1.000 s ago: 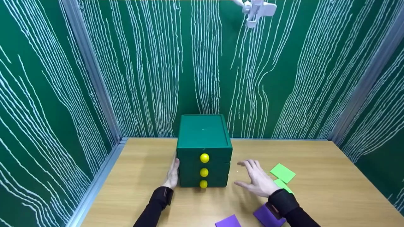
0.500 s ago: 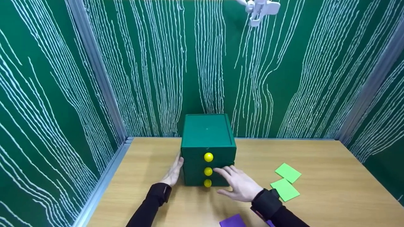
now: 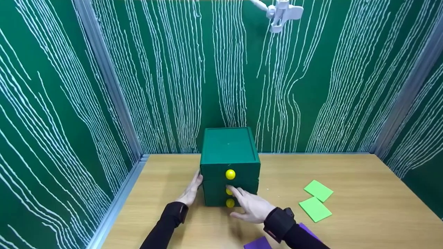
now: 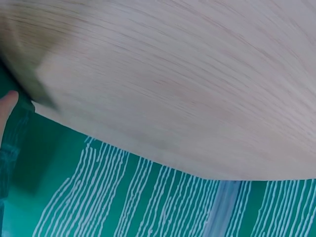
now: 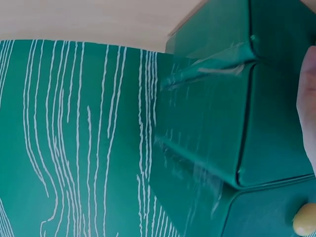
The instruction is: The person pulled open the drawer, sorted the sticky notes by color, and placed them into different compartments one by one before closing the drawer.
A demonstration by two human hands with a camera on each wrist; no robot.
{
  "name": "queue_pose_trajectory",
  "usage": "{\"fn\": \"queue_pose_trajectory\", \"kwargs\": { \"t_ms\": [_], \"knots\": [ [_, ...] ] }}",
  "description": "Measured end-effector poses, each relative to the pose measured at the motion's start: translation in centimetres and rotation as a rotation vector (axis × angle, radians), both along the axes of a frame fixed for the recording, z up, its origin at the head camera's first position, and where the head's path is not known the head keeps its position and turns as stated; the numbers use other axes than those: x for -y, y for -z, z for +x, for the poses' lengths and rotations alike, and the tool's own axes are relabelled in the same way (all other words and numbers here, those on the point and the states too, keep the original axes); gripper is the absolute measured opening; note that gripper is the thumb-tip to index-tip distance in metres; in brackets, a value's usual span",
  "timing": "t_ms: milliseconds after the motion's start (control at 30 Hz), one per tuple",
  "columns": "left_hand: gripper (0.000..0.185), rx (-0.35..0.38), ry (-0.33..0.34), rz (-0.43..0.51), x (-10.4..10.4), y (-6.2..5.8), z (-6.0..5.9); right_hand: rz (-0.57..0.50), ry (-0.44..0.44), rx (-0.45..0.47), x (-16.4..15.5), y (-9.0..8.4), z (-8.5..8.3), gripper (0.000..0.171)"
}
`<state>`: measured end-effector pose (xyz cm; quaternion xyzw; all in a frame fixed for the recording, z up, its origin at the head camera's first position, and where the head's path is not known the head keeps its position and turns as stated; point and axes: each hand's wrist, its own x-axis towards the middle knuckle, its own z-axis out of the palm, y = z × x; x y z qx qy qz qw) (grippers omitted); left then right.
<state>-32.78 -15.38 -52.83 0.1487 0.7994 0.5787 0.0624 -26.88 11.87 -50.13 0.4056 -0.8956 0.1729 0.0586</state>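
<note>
A light wooden desk (image 3: 363,214) fills the corner between green walls. A green chest of three drawers (image 3: 230,152) stands near its back edge. To the right lie two green squares (image 3: 318,190), just beside each other. Two purple squares (image 3: 258,243) lie at the near edge, partly hidden by a sleeve.

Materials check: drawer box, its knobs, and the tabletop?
Drawer box: looks wrapped in matte green leatherette or coated board; the right wrist view shows sheen and wrinkled seams. Knobs: glossy yellow, probably plastic. Tabletop: pale wood grain, likely laminate or veneer.
</note>
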Motion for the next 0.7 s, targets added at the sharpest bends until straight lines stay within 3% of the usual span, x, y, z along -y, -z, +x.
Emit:
{"fn": "queue_pose_trajectory", "kwargs": {
  "t_ms": [267, 567, 700],
  "knots": [
    [0.079, -0.034, -0.026, -0.062, 0.1, -0.1, 0.0, -0.025, -0.004, 0.035, -0.1, 0.3, 1.0, 0.079],
    [0.076, -0.014, -0.033, -0.05, 0.0, -0.2, 0.2, 0.051, -0.071, -0.135, -0.7, 0.4, 3.8, 0.086],
    [0.078, -0.019, -0.035, -0.036, -0.1, -0.1, 0.2, 0.085, -0.088, -0.14, -0.8, 0.0, 5.0, 0.084]
  ]
}}
